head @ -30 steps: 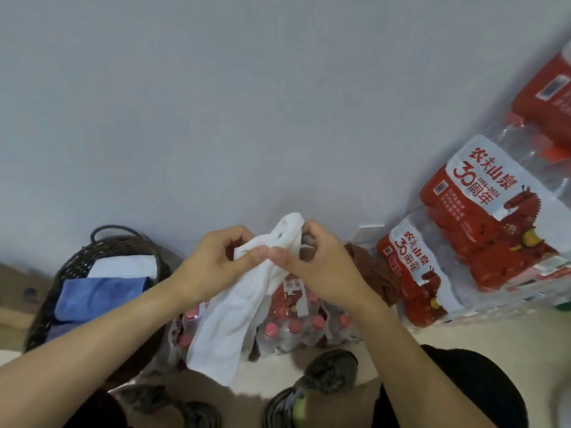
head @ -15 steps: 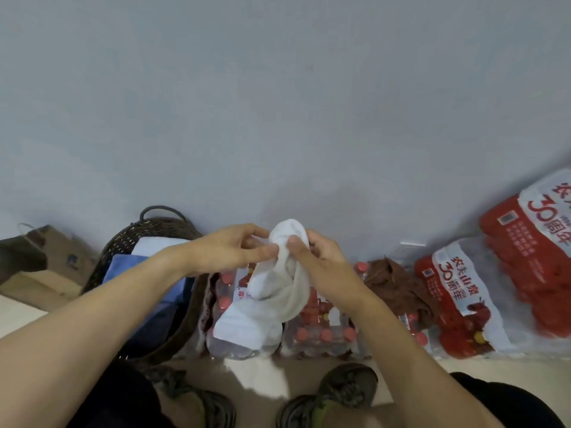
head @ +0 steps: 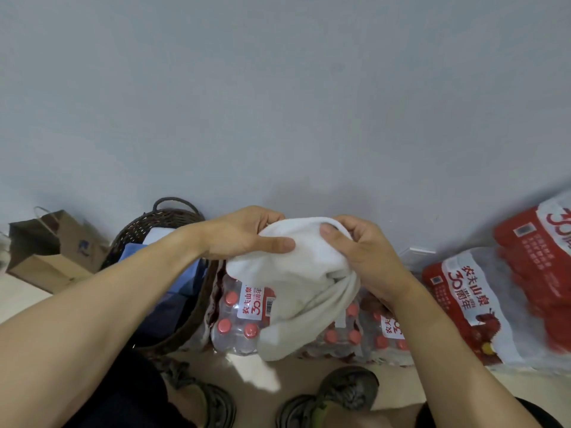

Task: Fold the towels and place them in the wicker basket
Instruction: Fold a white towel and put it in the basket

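Item: soft white terry towel (head: 296, 282), held in mid-air above the shrink-wrapped packs of red-capped water bottles (head: 239, 319). Your left hand (head: 244, 239) and right hand (head: 361, 257) both gripped its bunched top edge, close together. Risk: the hanging tail looked loose and could have slipped unfolded. Nearby: dark woven wicker basket (head: 148, 230) at left, holding folded blue cloth (head: 133, 257); your left forearm crossed over it.

towel (head: 296, 285): white cloth, soft, matt
basket (head: 160, 223): dark woven wicker, rough
bottle packs (head: 472, 307): glossy plastic film
bag (head: 46, 251): brown matt paper
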A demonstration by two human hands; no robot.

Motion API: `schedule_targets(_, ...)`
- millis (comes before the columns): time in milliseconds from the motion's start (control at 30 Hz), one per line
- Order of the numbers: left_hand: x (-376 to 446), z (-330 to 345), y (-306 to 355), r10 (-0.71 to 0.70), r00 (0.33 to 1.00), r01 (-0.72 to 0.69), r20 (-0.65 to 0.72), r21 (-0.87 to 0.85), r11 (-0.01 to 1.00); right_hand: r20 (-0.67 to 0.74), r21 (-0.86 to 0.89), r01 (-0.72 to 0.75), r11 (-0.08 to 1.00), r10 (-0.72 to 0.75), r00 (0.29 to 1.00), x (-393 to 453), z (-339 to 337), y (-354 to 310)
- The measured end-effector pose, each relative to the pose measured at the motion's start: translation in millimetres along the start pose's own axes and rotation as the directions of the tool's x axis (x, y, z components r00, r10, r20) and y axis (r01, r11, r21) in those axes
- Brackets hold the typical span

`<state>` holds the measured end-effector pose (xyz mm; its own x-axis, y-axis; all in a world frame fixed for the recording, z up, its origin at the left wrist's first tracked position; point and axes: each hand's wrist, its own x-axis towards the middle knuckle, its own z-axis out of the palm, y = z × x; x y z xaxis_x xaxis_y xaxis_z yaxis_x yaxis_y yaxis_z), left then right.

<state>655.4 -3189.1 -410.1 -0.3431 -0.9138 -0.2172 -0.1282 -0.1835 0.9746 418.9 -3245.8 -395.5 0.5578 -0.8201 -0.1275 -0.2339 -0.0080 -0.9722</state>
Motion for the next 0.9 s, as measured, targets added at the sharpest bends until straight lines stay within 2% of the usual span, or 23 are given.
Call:
schedule_targets(67, -3, -2, 2, -0.01, 0.999, 0.012, 0.03, -0.044, 0.999, -0.058, -0.016, 0.032, 0.999, -0.033, 0.998, 1, -6, -1)
schedule_targets(133, -5, -1, 2, -0.047, 0.991, 0.057, 0.123, -0.083, 0.995, -0.124, -0.035, 0.068, 0.997, -0.072, 0.99, 4, -9, -3)
schedule_targets(200, -7, 1, 1, -0.092, 0.98, 0.087, 0.176, 0.039, 0.995, -0.175, -0.014, 0.068, 0.998, -0.07, 0.982, 6, -10, -5)
schedule_targets(267, -7, 2, 0, -0.138, 0.978, 0.118, 0.155, 0.128, 0.985, -0.206, -0.019, 0.069, 0.997, -0.071, 0.976, 7, -13, -8)
schedule_targets(400, -8, -9, 1, -0.109, 0.994, 0.11, -0.013, 0.052, 0.993, -0.217, -0.163, 0.09, 0.982, -0.125, 0.968, 10, -27, -14)
schedule_targets(467, -11, -16, 0, -0.083, 0.995, 0.086, -0.058, 0.055, 0.995, -0.177, -0.217, 0.097, 0.971, -0.137, 0.975, 11, -35, -15)
schedule_targets(567, -14, -21, 0, -0.028, 0.994, 0.033, -0.102, 0.048, 0.998, -0.06, -0.241, 0.066, 0.968, -0.083, 0.995, 12, -39, -6)
schedule_targets(633, -12, -22, -1, -0.011, 0.984, 0.012, -0.175, 0.002, 1.0, -0.046, -0.295, 0.02, 0.955, -0.035, 0.998, 13, -33, 9)
schedule_targets(767, -10, -27, 0, -0.07, 0.914, 0.035, -0.399, -0.095, 0.995, -0.024, -0.37, -0.112, 0.922, 0.111, 0.994, 8, -3, 58)
schedule_targets(833, -9, -30, 0, -0.08, 0.864, 0.025, -0.497, -0.115, 0.993, 0.068, -0.339, -0.164, 0.926, 0.198, 0.978, 0, 14, 84)
schedule_targets(900, -9, -33, 0, -0.049, 0.806, -0.045, -0.589, -0.145, 0.988, 0.174, -0.398, -0.178, 0.9, 0.264, 0.949, -8, 29, 111)
